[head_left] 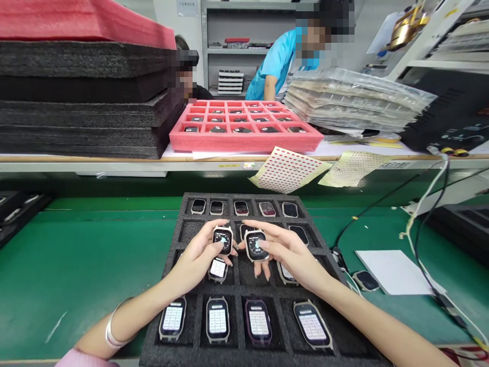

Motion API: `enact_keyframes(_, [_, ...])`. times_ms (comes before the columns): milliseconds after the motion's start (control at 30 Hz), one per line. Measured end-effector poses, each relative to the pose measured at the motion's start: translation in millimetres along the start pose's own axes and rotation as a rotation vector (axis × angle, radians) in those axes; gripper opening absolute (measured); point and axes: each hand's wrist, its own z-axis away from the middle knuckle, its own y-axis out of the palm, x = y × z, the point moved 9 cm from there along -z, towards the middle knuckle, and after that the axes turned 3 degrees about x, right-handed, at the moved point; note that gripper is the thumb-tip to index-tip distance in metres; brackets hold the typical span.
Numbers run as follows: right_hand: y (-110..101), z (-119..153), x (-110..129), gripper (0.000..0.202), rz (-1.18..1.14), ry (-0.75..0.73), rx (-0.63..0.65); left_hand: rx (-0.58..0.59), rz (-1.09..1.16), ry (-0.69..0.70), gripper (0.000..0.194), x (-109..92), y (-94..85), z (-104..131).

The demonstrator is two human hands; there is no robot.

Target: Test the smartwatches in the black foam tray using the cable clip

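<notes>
My left hand (pixel 203 246) is closed on a smartwatch body (pixel 222 240) without a strap, its thumb resting on the lit screen. A second strapless smartwatch (pixel 256 245) is gripped in my right hand (pixel 287 248), with the thumb over its lit dial. Both are held side by side above a black foam tray (pixel 194 351). In the tray's front row lie several watches showing white grid screens, such as a watch with a dark purple case (pixel 259 322). Dark-screened watches, among them one (pixel 197 206) at the left, fill the back row. My hands partly hide the middle rows.
A pink foam tray (pixel 244 143) of watch parts stands on the shelf ahead, beside stacked black foam (pixel 84 114). Dotted sticker sheets (pixel 289 170) hang off the shelf edge. At the right are cables (pixel 416 239), a white pad (pixel 397 271) and another watch (pixel 365 280). Two people are behind the shelf.
</notes>
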Motion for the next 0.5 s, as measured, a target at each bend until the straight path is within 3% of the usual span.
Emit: enact_keyframes(500, [3.7,3.6,4.7,0.057,0.121,-0.018,0.003,0.021,-0.073,0.0,0.035,-2.1,1.3,-1.0])
